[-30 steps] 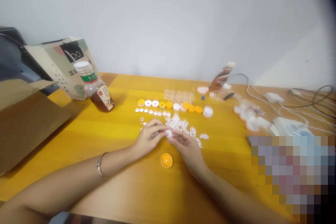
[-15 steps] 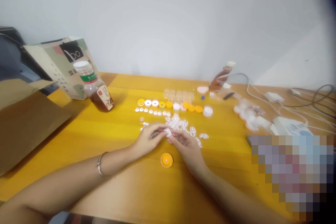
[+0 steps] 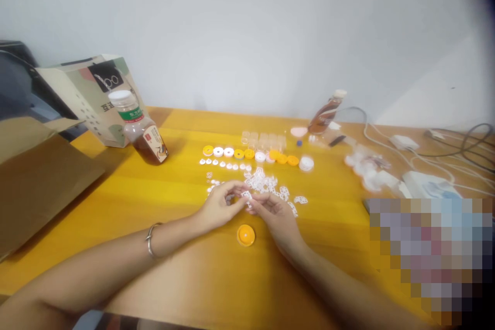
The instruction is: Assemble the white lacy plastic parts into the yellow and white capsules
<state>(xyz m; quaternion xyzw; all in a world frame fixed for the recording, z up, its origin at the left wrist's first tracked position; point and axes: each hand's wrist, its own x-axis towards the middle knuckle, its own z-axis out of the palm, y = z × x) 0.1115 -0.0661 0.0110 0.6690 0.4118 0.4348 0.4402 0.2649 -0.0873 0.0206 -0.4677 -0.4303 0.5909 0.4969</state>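
Between my two hands is a small white plastic piece with holes point(image 3: 246, 196). My left hand point(image 3: 222, 204) pinches it between thumb and fingers, and my right hand point(image 3: 274, 212) has its thumb and fingertips closed on its right side. Just below them on the table lies a round orange cap point(image 3: 246, 235), with a small pale dot at its middle. Behind my hands spreads a loose pile of similar white holed pieces point(image 3: 263, 181). Farther back stand a row of small white discs point(image 3: 222, 164) and a row of orange and white round caps point(image 3: 238, 154).
Clear small boxes point(image 3: 266, 140) sit behind the caps. At left are a tea bottle point(image 3: 143, 136), a paper bag point(image 3: 96, 98) and a cardboard box point(image 3: 46, 180). To the right stand another bottle point(image 3: 327, 113), plastic bags point(image 3: 367, 170) and tangled cables point(image 3: 460, 149).
The white piece has tilted slightly between my fingertips, and both hands have stayed in nearly the same place. The caps and loose pieces have not moved.
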